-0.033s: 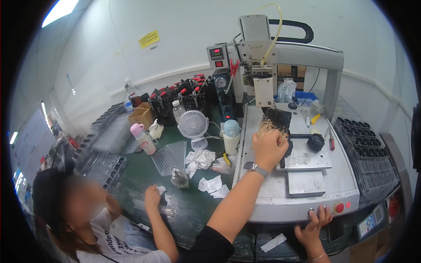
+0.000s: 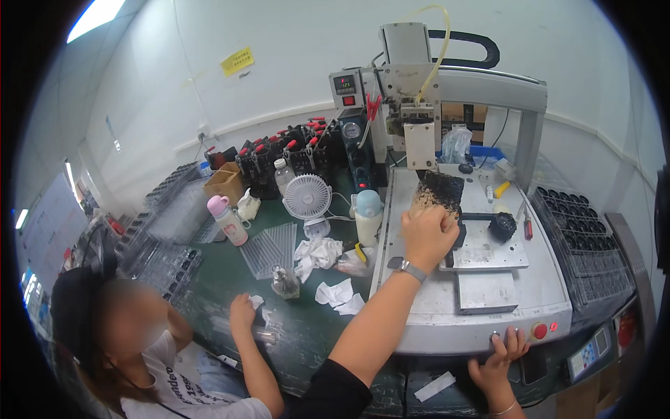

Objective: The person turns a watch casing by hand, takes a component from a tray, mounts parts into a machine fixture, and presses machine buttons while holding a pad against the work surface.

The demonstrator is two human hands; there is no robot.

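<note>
My left hand (image 2: 431, 237) is closed at the lower edge of a tan card smeared with black (image 2: 442, 190). The card is under the nozzle head (image 2: 420, 146) of a benchtop dispensing machine. Beside my fingers, a round black part (image 2: 502, 227) sits on the metal fixture plate (image 2: 488, 255). My right hand (image 2: 499, 363) is at the machine's front panel (image 2: 447, 338), its fingers apart and touching the round buttons. It holds nothing. To their right is a red knob (image 2: 539, 331).
Left of the machine stand a blue-lidded bottle (image 2: 368, 220), a small white fan (image 2: 308, 197) and crumpled tissues (image 2: 317, 257). Trays of black parts (image 2: 571, 223) are stacked at right. A co-worker (image 2: 139, 335) sits at left, one arm on the green table. A red-handled tool (image 2: 527, 228) lies on the machine bed.
</note>
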